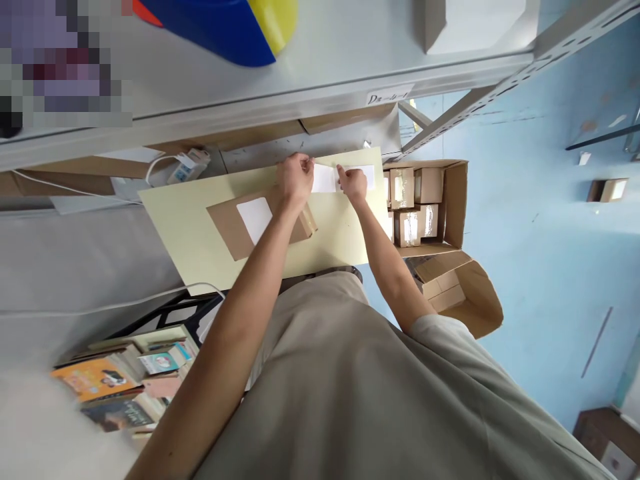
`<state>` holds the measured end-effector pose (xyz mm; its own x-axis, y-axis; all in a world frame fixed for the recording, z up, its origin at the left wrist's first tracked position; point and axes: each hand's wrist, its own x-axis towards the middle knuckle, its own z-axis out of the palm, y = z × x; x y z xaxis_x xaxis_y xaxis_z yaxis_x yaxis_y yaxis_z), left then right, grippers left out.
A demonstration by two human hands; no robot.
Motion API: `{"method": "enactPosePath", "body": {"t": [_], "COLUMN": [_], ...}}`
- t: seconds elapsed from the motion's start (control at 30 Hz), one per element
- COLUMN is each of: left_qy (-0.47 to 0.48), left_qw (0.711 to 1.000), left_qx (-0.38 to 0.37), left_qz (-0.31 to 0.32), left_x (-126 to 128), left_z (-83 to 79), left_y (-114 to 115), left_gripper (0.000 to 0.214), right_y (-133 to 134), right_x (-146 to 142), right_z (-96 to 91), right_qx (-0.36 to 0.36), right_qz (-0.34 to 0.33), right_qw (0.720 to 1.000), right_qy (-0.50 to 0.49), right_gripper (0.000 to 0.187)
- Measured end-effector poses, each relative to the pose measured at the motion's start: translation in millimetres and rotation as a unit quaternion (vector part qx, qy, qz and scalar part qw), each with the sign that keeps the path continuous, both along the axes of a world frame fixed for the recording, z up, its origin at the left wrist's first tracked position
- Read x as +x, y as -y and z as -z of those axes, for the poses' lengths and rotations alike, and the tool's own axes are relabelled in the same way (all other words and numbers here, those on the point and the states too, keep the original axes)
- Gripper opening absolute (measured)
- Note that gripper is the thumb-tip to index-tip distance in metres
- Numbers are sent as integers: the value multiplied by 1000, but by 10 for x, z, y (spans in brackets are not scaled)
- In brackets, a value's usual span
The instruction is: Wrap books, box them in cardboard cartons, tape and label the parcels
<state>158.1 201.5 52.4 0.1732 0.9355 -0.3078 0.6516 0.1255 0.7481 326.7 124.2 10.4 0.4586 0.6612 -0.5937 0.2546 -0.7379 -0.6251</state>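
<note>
White paper: we have it at the far edge of the yellow board, a pale sheet (324,179) showing between our two hands; more white shows past the right one (370,175), and we cannot tell whether it is one piece or two.
Handling the paper: we judge it goes best with light, even tension between the hands, the sheet flat and square to the board's edge, since a hard tug would likely crease or tear it.
Left-hand grip: our left hand (295,179) is narrow, thumb and fingers drawn together on the paper's left end.
Right-hand grip: our right hand (354,184) is narrow too, fingers curled and thumb tip close to them, on the paper; how hard either hand pinches, we cannot tell.
Yellow board: it (335,233) lies under paper and hands, giving us a flat surface to work against.
Brown parcel: it (226,230) lies on the board, partly behind our left forearm, with a white label (254,219) on top; we would be wise to lift that arm clear of it.
Large carton: just beside the board's right end, it (456,207) holds small boxes (402,189).
Grey shelf: its edge (280,100) runs beyond the board.
</note>
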Motion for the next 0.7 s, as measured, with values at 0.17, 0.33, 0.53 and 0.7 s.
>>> {"method": "enactPosePath", "body": {"t": [0.17, 0.33, 0.53, 0.7], "left_qy": [-35, -60, -71, -93], "left_qw": [999, 998, 997, 993], "left_qx": [-8, -18, 13, -8], "left_qz": [32, 26, 37, 76], "left_x": [-54, -73, -55, -104], "left_z": [-86, -84, -143, -205], "left_y": [-27, -21, -11, -18], "left_gripper": [24, 26, 35, 34], "right_y": [-146, -129, -127, -124], "right_x": [-72, -61, -41, -42], "right_z": [212, 196, 163, 154], "right_qx": [-43, -52, -49, -46], "right_qz": [12, -1, -3, -5], "right_qw": [999, 998, 998, 999], "right_qy": [28, 32, 23, 22], "right_gripper": [52, 52, 50, 50]}}
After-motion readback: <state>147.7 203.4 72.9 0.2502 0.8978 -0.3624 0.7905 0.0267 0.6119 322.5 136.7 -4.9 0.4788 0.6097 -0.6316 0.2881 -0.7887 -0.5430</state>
